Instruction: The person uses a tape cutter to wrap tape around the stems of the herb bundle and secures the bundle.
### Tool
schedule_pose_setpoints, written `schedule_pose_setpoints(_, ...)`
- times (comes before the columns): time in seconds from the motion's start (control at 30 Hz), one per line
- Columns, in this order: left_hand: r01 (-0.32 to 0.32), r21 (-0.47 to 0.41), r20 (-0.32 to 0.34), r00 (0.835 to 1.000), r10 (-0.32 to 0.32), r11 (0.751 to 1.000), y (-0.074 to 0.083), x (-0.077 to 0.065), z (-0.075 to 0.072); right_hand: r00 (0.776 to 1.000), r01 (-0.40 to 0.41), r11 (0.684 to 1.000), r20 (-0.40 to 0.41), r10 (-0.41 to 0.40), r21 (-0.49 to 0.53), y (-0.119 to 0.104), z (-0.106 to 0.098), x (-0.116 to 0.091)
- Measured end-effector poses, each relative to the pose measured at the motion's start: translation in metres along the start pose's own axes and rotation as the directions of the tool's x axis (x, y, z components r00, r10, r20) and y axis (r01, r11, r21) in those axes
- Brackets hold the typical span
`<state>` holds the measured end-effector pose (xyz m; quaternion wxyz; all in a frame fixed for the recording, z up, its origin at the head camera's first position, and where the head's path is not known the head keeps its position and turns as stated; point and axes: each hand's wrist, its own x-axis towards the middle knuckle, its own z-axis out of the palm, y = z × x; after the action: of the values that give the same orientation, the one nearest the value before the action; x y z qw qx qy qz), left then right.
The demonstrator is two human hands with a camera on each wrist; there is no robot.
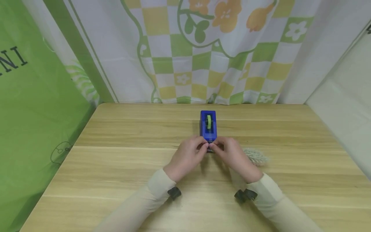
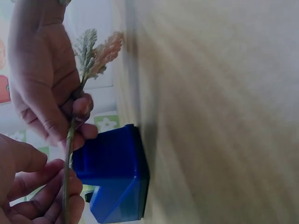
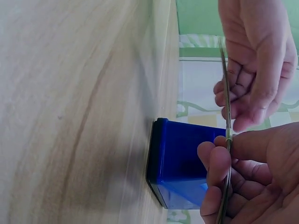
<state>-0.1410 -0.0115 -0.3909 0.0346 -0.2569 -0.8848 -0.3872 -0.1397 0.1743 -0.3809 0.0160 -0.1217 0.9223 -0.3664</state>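
Observation:
Both hands hold a thin bunch of dried stems (image 3: 226, 88) in front of a blue tape dispenser (image 1: 208, 125). At their right end, pale green and pinkish wheat-like ears (image 2: 98, 52) stick out past the right hand. My left hand (image 1: 185, 157) pinches the stems between thumb and fingers; the bare tips extend beyond it. Right beside it, my right hand (image 1: 234, 158) grips the same stems, thumb and index finger close to the left fingertips. A strip of light tape (image 3: 229, 135) wraps the stems between the hands.
A roll of yellow-green tape (image 1: 209, 122) sits in the dispenser on the wooden table (image 1: 130, 135). Behind the table hangs a checked floral curtain (image 1: 200, 64). Green fabric (image 1: 43, 112) hangs at the left, and a pale sheet (image 1: 345, 96) at the right.

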Motion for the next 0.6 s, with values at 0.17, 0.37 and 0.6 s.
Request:
schedule_pose_setpoints(0.17,0.016,0.007,-0.032,0.999,-0.016,1.000,-0.001,0.009,-0.006,1.000,-0.002,1.000,0.018,0.002,-0.011,0.000,0.000,0.000)
schedule_pose_setpoints(0.37,0.045,0.026,0.012,0.999,-0.045,0.999,-0.006,0.022,-0.006,1.000,0.008,0.999,0.015,-0.008,-0.032,0.001,0.000,0.000)
schedule_pose_setpoints(0.6,0.052,0.029,0.045,0.998,-0.054,0.998,-0.009,0.030,-0.003,1.000,0.025,0.999,-0.004,-0.025,-0.039,0.003,0.001,0.001)
